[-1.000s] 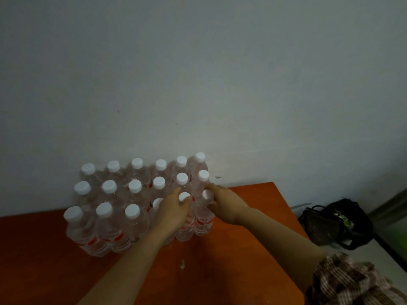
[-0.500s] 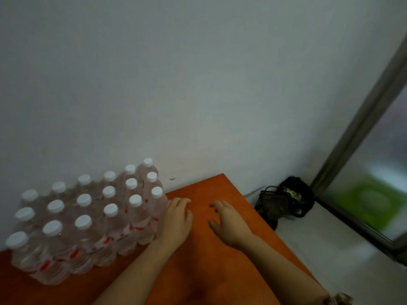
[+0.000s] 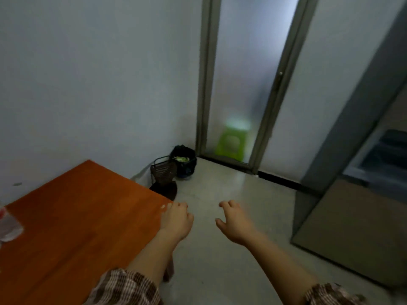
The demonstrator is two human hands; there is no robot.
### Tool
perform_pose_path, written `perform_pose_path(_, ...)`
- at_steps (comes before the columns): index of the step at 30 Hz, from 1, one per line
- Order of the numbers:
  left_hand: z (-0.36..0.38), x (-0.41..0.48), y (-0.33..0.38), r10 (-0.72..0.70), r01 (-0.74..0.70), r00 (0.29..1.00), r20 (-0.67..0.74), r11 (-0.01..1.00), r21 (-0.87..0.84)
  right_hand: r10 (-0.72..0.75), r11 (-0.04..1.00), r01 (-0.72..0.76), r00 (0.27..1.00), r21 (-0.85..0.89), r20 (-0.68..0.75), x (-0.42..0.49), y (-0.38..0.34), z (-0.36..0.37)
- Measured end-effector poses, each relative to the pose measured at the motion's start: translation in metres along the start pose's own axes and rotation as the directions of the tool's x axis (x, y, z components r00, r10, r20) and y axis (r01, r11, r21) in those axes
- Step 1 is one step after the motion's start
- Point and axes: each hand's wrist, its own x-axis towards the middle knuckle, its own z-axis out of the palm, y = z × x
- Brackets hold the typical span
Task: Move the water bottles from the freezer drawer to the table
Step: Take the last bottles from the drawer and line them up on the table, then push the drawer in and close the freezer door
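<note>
Holds nothing in left hand [image 3: 176,221] or right hand [image 3: 235,225], fingers loose and half-spread, by table [image 3: 77,216] edge. Shows only 1 water bottle [image 3: 7,225], on table at far left. Probably needs another trip to freezer [image 3: 387,155]; cannot tell how many remain.

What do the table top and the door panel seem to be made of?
Table: probably wood or wood-look laminate, smooth orange-brown, faint straight grain lines. Door panel: likely frosted glass in a grey metal frame; a green shape behind shows only as a blur.
</note>
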Motion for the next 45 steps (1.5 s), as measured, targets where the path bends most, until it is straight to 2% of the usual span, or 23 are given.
perform_pose_path(5, 0.041, -0.023, 0.147, 0.2, -0.199, 0.978, 0.06, 0.98, -0.02, 0.225, 0.974, -0.224, 0.973, 0.01, -0.054, -0.079, 0.131, -0.048)
perform_pose_path(9, 0.058, -0.031, 0.251, 0.357, -0.358, 0.931, 0.077, 0.934, 0.004, 0.374, 0.926, -0.377, 0.922, -0.015, -0.1, -0.122, 0.212, -0.084)
perform_pose_path(19, 0.103, 0.026, 0.47, 0.615, -0.619, 0.783, 0.095, 0.786, 0.01, 0.559, 0.815, -0.578, 0.799, -0.03, -0.222, -0.133, 0.39, -0.168)
perform_pose_path(25, 0.119, 0.09, 0.586, 0.677, -0.679, 0.733, 0.068, 0.734, 0.01, 0.638, 0.75, -0.66, 0.739, -0.039, -0.216, -0.105, 0.496, -0.214)
perform_pose_path(32, 0.142, 0.146, 0.683, 0.731, -0.736, 0.677, 0.086, 0.676, 0.046, 0.691, 0.704, -0.71, 0.686, -0.003, -0.23, -0.073, 0.598, -0.246)
perform_pose_path(36, 0.163, 0.17, 0.732, 0.746, -0.753, 0.656, 0.111, 0.656, 0.046, 0.694, 0.7, -0.714, 0.678, 0.01, -0.242, -0.054, 0.656, -0.263)
perform_pose_path(40, 0.192, 0.198, 0.779, 0.755, -0.758, 0.652, 0.066, 0.648, 0.074, 0.688, 0.699, -0.715, 0.674, -0.006, -0.269, -0.035, 0.721, -0.28)
perform_pose_path(45, 0.229, 0.224, 0.826, 0.747, -0.748, 0.66, 0.078, 0.644, 0.16, 0.664, 0.714, -0.698, 0.701, -0.058, -0.26, -0.022, 0.804, -0.286)
